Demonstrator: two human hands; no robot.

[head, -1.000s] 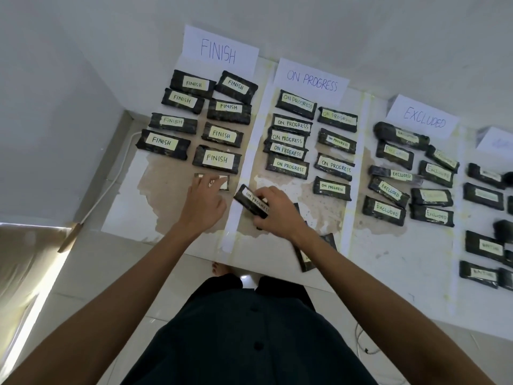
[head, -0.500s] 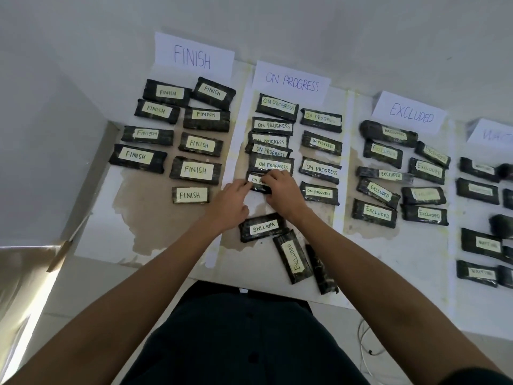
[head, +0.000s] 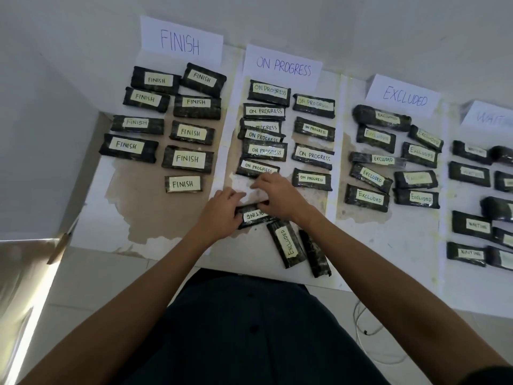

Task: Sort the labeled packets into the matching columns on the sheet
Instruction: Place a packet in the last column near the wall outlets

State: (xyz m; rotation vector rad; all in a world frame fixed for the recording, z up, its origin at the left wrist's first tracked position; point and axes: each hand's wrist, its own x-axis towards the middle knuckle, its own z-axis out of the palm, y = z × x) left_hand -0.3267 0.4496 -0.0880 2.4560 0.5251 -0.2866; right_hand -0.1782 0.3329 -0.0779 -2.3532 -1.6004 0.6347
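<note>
Left grip (head: 220, 211), right grip (head: 280, 197) on dark packet (head: 254, 215), label upside-down

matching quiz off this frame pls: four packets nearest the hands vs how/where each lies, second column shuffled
Things
1. WAITING packet
2. loose EXCLUDED packet
3. packet with no label showing
4. lowest FINISH packet

Places/states
A. left of the hands, label upright, alone in its row
B. label upside down, left hand at its end, right hand over it
C. rightmost of the loose ones, dark face up
D. label reads sideways, beside the right forearm

Pairs: 1-B, 2-D, 3-C, 4-A
</note>
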